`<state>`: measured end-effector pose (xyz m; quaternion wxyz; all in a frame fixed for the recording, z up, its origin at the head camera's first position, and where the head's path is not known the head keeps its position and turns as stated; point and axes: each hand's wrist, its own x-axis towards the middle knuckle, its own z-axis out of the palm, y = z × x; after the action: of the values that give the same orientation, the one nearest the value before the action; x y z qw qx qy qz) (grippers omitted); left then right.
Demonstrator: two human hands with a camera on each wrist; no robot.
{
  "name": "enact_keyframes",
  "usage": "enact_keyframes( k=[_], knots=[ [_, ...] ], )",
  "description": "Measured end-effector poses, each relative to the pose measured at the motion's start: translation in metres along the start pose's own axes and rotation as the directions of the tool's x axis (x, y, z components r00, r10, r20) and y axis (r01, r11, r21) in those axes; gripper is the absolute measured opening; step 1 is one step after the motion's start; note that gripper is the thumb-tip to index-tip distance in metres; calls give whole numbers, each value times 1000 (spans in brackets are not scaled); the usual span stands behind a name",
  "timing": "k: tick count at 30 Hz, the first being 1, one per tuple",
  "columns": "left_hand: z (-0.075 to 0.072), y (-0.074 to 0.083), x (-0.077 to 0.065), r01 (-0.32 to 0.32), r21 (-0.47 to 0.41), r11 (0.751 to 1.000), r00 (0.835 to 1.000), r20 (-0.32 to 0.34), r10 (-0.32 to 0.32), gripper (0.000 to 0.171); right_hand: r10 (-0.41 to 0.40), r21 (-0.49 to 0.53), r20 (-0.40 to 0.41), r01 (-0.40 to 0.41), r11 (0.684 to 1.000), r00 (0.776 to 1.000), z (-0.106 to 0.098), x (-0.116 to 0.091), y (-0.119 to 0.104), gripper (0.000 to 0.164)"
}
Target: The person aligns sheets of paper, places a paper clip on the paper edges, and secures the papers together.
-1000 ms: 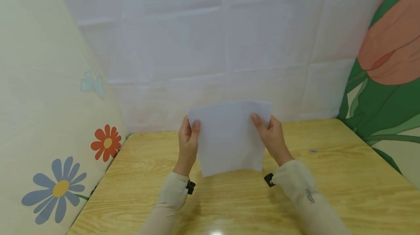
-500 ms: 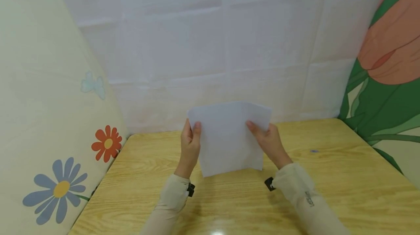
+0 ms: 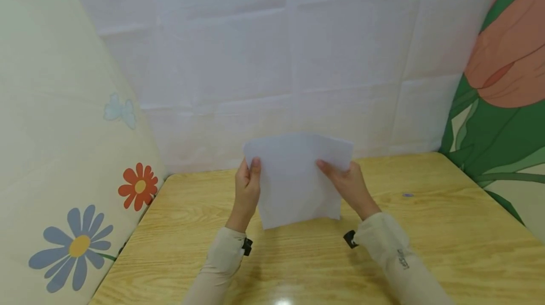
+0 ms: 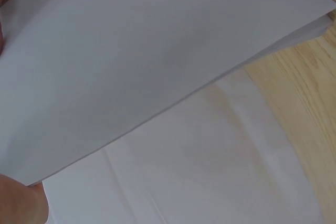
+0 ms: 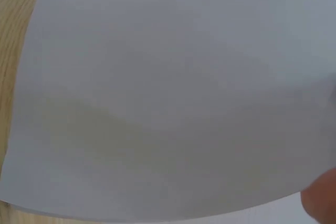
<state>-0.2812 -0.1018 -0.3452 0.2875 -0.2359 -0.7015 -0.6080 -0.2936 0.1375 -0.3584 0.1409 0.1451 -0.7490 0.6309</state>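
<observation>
White paper (image 3: pixel 295 184) is held up over the wooden table, its broad face toward me and its upper part slightly bowed. My left hand (image 3: pixel 247 189) grips the left edge, thumb in front and fingers behind. On the opposite side, my right hand (image 3: pixel 352 187) pinches the paper with its thumb lying farther in across the face. In the left wrist view, the paper (image 4: pixel 157 61) shows more than one layer parting at a corner. A curved lower edge of the paper (image 5: pixel 157 171) fills much of the right wrist view. The fingers behind the paper are hidden.
A small purplish object (image 3: pixel 408 195) lies on the wooden table (image 3: pixel 191 248), right of the hands. A creased white cloth (image 3: pixel 238 59) hangs behind. Flower-printed cloths stand at the left (image 3: pixel 51 153) and right (image 3: pixel 506 130) sides.
My right thumb has slid inward and slightly down across the paper. The crease that showed near its upper right has softened into a bow. My left hand has hardly shifted.
</observation>
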Motion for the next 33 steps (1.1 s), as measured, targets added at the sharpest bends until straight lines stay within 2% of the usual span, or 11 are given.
enact_keyframes(
  k=[10, 18, 24, 29, 33],
  knots=[
    [0, -2, -1, 38, 16, 999, 999, 34, -38, 18, -42, -29, 20, 43, 999, 999, -1, -3, 7, 33],
    [2, -5, -2, -4, 42, 999, 1000, -4, 4, 17, -35, -22, 33, 36, 999, 999, -1, -3, 5, 32],
    [2, -2, -1, -32, 68, 997, 999, -13, 33, 18, -41, -29, 13, 41, 999, 999, 1, -3, 0, 31],
    [1, 1, 2, -73, 118, 990, 997, -25, 77, 14, -48, -73, -19, 47, 996, 999, 2, -3, -7, 29],
    [0, 5, 4, -98, 160, 982, 994, -38, 105, 17, 17, -70, 27, -15, 997, 999, 0, -3, -14, 38]
  ],
)
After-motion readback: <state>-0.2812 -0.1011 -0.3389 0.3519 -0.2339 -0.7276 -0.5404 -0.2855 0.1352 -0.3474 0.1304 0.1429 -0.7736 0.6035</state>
